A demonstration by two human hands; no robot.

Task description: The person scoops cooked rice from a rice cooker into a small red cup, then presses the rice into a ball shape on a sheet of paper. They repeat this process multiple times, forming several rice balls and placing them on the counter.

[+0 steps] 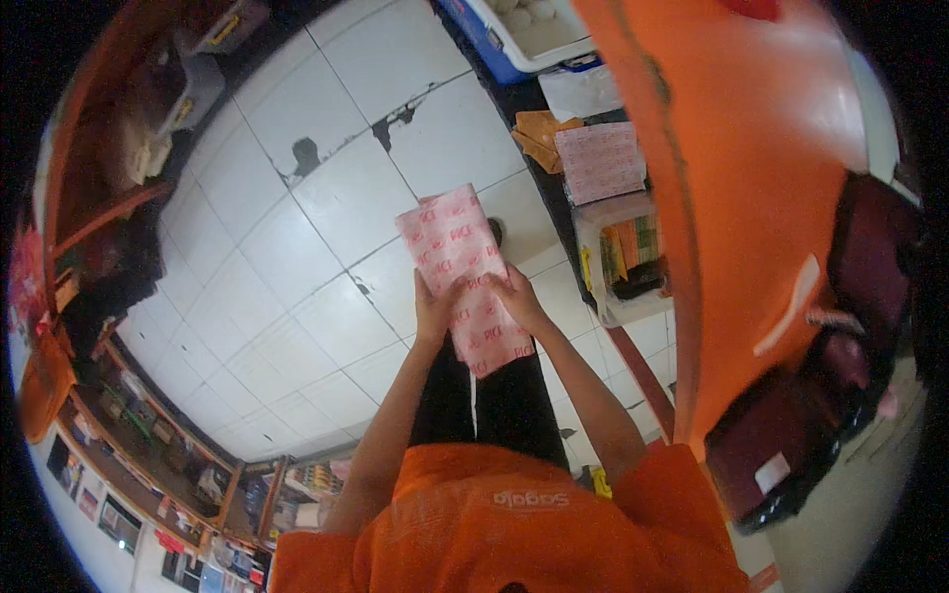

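Observation:
Both hands grip a stack of pinkish wrapping paper [461, 244] printed with red lettering, held in front of my legs above the tiled floor. My left hand [436, 307] holds its left edge, thumb lying on top. On the opposite edge, my right hand [519, 300] has its thumb across the printed face and its fingers hidden underneath. The sheets look slightly fanned at the far end and along the lower left. Whether they are folded or loose, I cannot tell.
To the right, an orange table [741, 185] stands over a shelf holding another printed paper stack [602, 163], brown paper [545, 141] and a clear plastic bin [623, 304]. A blue-and-white cooler box [511, 44] is beyond. Wooden shelving [111, 215] lines the left.

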